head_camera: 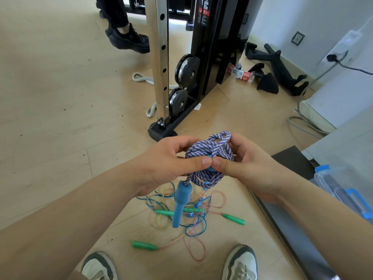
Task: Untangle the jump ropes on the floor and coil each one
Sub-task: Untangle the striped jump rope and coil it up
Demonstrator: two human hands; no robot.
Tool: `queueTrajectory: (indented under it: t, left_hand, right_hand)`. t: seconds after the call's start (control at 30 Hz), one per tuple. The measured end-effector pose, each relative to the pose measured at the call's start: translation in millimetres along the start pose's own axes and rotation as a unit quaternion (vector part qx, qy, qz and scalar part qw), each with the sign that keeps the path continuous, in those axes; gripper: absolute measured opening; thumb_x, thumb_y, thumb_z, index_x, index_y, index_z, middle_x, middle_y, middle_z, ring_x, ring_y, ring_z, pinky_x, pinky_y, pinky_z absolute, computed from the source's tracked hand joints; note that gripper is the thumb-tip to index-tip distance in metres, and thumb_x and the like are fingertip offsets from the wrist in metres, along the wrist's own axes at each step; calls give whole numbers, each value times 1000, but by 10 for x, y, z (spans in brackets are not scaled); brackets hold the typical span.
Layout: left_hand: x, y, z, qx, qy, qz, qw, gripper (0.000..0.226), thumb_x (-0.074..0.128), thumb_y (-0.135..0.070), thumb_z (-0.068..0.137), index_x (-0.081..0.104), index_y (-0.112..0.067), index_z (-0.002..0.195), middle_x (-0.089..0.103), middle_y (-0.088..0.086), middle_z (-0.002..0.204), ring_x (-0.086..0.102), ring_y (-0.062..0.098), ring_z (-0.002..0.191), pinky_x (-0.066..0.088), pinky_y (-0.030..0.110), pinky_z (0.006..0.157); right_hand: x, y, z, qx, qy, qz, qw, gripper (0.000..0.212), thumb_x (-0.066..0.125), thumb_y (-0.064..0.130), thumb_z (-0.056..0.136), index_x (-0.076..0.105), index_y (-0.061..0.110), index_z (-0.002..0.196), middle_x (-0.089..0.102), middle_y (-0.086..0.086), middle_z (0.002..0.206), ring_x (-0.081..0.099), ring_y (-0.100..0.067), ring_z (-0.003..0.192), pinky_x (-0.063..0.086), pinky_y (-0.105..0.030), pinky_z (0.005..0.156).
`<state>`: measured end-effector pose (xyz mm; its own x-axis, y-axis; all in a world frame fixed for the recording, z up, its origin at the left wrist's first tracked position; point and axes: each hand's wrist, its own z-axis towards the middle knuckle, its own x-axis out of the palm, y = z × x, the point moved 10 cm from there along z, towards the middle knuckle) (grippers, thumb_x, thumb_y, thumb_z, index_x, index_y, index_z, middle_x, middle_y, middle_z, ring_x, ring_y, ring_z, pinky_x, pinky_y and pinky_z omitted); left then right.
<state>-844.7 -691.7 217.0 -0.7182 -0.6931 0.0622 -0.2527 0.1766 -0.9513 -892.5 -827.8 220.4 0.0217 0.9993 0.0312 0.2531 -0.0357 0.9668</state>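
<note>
A purple-and-white braided jump rope [210, 152] is bundled into a coil at chest height. My left hand [171, 162] grips its left side, thumb across the front. My right hand [248, 164] holds the right side, thumb meeting the left thumb over a blue handle end. One blue foam handle [180, 203] dangles below the coil. On the floor beneath lies a tangle of thin ropes [193, 217], blue and clear pinkish, with green handles [144, 245] [234, 218] [164, 212].
A cable gym machine [181, 81] stands ahead, with a grey strap [141, 77] at its base. Another person's black shoe [129, 39] is at the back left. Black attachments [278, 67] and a bottle [241, 74] lie right. A clear blue-latched bin [341, 188] sits by my right arm.
</note>
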Motion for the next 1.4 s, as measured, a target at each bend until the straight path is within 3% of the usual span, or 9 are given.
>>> queueTrajectory:
  t: [0.23, 0.5, 0.67, 0.87, 1.03, 1.13, 1.27, 1.33, 1.4]
  left_hand:
    - [-31, -24, 22, -2, -1, 21, 1000, 34, 73, -8, 93, 71, -21, 125, 74, 5, 121, 72, 28, 112, 59, 41, 97]
    - [-142, -79, -6, 10, -66, 89, 994, 24, 81, -15, 86, 72, -27, 105, 78, -5, 102, 77, 24, 94, 63, 44, 89]
    - [-167, -111, -21, 12, -111, 126, 986, 25, 83, -17, 80, 70, -26, 99, 77, -1, 95, 77, 24, 86, 64, 43, 80]
    - [-106, -200, -56, 70, -146, 178, 971, 29, 68, 1, 81, 64, -21, 99, 69, -5, 82, 60, -5, 66, 49, 12, 59]
    - [-27, -59, -5, 1, -63, 85, 994, 35, 72, 5, 84, 66, -19, 109, 76, 9, 102, 75, 17, 87, 61, 33, 78]
    - [-42, -52, -12, -5, -63, 85, 994, 30, 71, 4, 86, 67, -18, 107, 77, 8, 102, 76, 22, 89, 60, 35, 80]
    - [-214, -78, 9, -5, -98, 42, 994, 26, 63, 6, 92, 66, -13, 109, 77, 16, 98, 71, 21, 80, 58, 38, 76]
    - [-224, -86, 12, -6, -98, 12, 995, 26, 65, 3, 94, 63, -13, 115, 78, 13, 97, 72, 20, 81, 57, 37, 76]
    - [-175, -88, 15, -6, -77, -10, 997, 36, 67, 4, 92, 61, -16, 121, 78, 10, 100, 73, 20, 85, 58, 36, 76]
  right_hand:
    - [47, 81, 20, -37, -24, -4, 999, 35, 73, 6, 86, 56, -3, 117, 72, -17, 111, 71, -18, 97, 58, -29, 82]
    - [114, 26, -5, -36, 41, -19, 998, 44, 72, 6, 90, 59, 5, 132, 70, -16, 129, 66, -28, 122, 54, -40, 102]
    - [53, 53, 17, -55, -16, -109, 992, 43, 72, 13, 83, 65, 18, 125, 75, -7, 120, 69, -28, 118, 53, -54, 105]
    - [230, 116, -42, -70, -30, -169, 983, 29, 70, 11, 89, 63, 24, 113, 73, -1, 102, 70, -24, 94, 59, -40, 85]
    - [-4, 73, -8, -27, -100, -193, 976, 28, 72, 9, 84, 65, 30, 100, 77, 2, 89, 67, -17, 71, 58, -44, 71]
    - [42, 36, -22, -20, -20, -127, 991, 32, 70, 10, 76, 65, 25, 104, 71, 12, 120, 68, -33, 93, 58, -51, 85]
    - [117, 7, -96, 27, 102, -48, 993, 55, 56, -1, 75, 62, 14, 127, 69, -11, 124, 67, -29, 96, 55, -45, 82]
    - [97, 10, -88, 14, 76, -139, 987, 58, 62, 1, 75, 63, 25, 128, 70, -9, 119, 66, -24, 85, 55, -46, 76]
    - [76, 76, -54, -9, 20, -288, 957, 47, 74, 9, 82, 67, 39, 117, 73, 12, 90, 60, -10, 64, 56, -39, 68]
